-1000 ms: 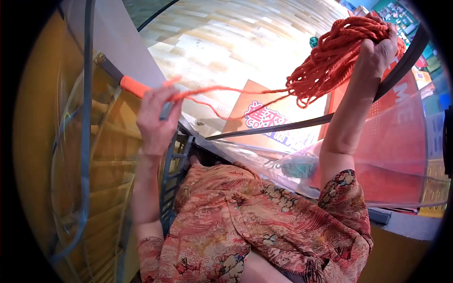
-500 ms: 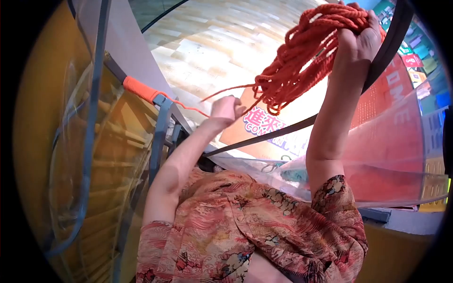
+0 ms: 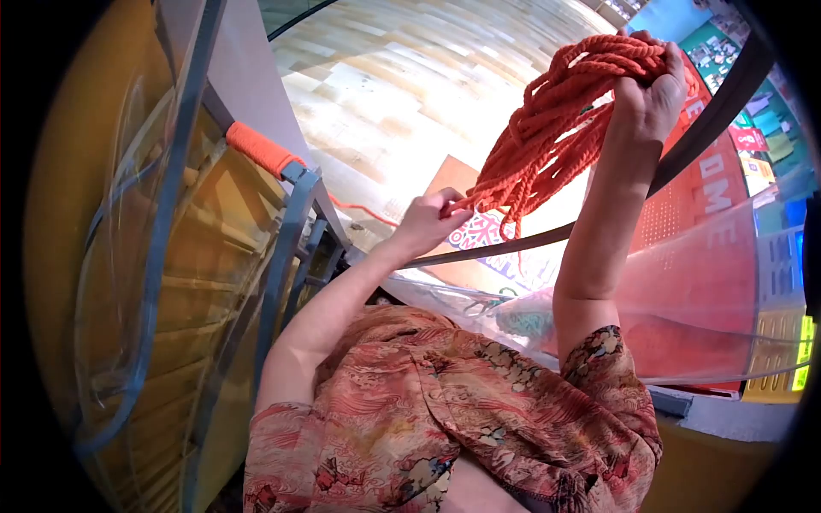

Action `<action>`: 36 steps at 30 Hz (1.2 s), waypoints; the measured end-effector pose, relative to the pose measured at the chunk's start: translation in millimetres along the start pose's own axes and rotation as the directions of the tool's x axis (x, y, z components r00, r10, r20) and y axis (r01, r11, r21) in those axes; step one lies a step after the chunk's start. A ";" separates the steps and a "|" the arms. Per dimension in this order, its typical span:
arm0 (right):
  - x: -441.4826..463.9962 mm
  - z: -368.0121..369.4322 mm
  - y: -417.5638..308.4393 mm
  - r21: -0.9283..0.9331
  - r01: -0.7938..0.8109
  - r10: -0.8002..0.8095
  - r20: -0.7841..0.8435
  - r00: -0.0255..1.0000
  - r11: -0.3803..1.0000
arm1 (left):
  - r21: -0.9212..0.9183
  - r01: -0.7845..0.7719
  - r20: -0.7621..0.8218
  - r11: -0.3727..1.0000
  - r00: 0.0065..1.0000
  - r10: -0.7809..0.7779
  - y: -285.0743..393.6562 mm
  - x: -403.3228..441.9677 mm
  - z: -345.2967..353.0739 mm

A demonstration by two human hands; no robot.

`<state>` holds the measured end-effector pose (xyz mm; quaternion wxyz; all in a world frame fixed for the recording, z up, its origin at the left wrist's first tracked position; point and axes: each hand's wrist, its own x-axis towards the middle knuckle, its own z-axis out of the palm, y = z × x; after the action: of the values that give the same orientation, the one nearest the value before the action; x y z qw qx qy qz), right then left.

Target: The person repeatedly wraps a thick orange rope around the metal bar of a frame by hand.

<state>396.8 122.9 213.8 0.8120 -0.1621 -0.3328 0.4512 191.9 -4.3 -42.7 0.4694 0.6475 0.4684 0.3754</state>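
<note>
A large looped bundle of orange-red rope (image 3: 547, 128) hangs from my right hand (image 3: 654, 94), whose fingers are wrapped round its upper end. My left hand (image 3: 432, 224) pinches the rope at the bundle's lower left end. From near my left hand a single strand runs left toward a grey metal rail (image 3: 286, 231). Orange cord is wound tightly in a sleeve (image 3: 261, 150) round the bar at the top of that rail.
A dark curved bar (image 3: 714, 128) passes behind my right forearm. Clear plastic sheeting covers a red sign (image 3: 684, 316) at the right. A printed mat (image 3: 453, 175) lies on the wooden floor (image 3: 385, 94). Yellow steps (image 3: 214, 282) show at the left.
My left hand has moved right from beside the wrapped bar to the lower end of the bundle. My right hand, still holding the rope, has shifted somewhat left.
</note>
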 end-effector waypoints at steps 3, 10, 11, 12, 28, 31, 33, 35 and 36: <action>5.8 -12.2 13.0 -0.059 0.022 -0.024 -0.047 0.999 0.998 | -0.055 -0.127 -0.114 0.990 0.986 0.120 5.0 -8.3 -32.0; -10.1 -4.2 29.1 0.031 -0.052 0.057 -0.150 0.987 0.998 | -0.047 0.060 -0.409 0.997 0.909 -0.074 20.1 -5.2 -119.0; -12.7 -0.9 29.0 0.050 -0.091 0.098 -0.153 0.983 0.995 | -0.047 0.057 -0.410 0.997 0.909 -0.071 5.2 3.3 -126.2; -11.4 -1.5 29.4 0.089 -0.166 0.177 -0.136 0.975 0.982 | 0.128 0.085 -0.354 0.988 0.935 -0.035 -16.7 13.8 -130.4; -106.6 63.3 94.6 -0.403 -0.137 0.320 0.433 0.843 0.905 | -0.321 -0.270 0.035 0.908 0.955 0.296 135.4 56.5 -139.6; -104.9 61.1 106.9 -0.341 -0.242 0.371 0.391 0.842 0.908 | -0.587 0.064 0.217 0.807 0.973 0.081 147.7 32.3 -155.8; -101.5 49.4 122.4 -0.295 -0.338 0.443 0.461 0.769 0.894 | -0.664 0.035 0.089 0.747 0.996 0.032 132.5 35.0 -151.0; -106.8 38.8 136.5 -0.032 -0.785 0.621 0.633 0.463 0.619 | -0.839 0.267 0.419 0.474 0.872 0.251 130.1 27.2 -165.4; -113.3 32.2 141.5 -0.103 -0.800 0.547 0.780 0.304 0.591 | -0.895 0.299 0.408 0.331 0.850 0.334 130.6 23.0 -160.6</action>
<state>244.2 103.0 112.7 0.3408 0.0400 -0.4573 0.8204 82.8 43.1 128.2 0.8592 0.3342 0.0073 0.3874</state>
